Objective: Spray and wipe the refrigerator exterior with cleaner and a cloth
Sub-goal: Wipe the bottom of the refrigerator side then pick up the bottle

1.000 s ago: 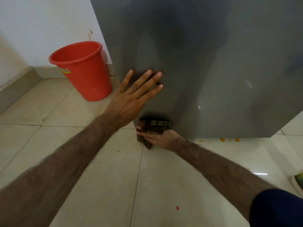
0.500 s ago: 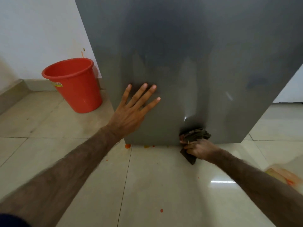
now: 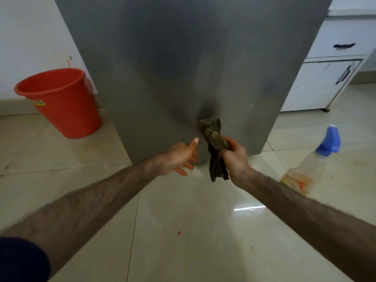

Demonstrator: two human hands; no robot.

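Note:
The grey refrigerator [image 3: 183,68] fills the upper middle of the view, its side panel facing me. My right hand [image 3: 234,157] grips a dark brown-green cloth [image 3: 213,137], whose top end touches the panel low down, near the bottom edge. Its lower end hangs below my fist. My left hand [image 3: 179,157] is off the panel, just left of the cloth, fingers apart and holding nothing. A spray bottle [image 3: 313,159] with a blue trigger head lies on the floor to the right.
A red bucket [image 3: 59,102] stands on the tiled floor left of the refrigerator, by the white wall. White cabinets [image 3: 325,82] with black handles are behind on the right. Small orange-red spots dot the floor tiles [image 3: 179,233].
My right hand has wiped the cloth rightward along the panel's bottom and risen slightly. My left hand has left the panel and dropped beside the cloth. The view has shifted right, showing the bottle.

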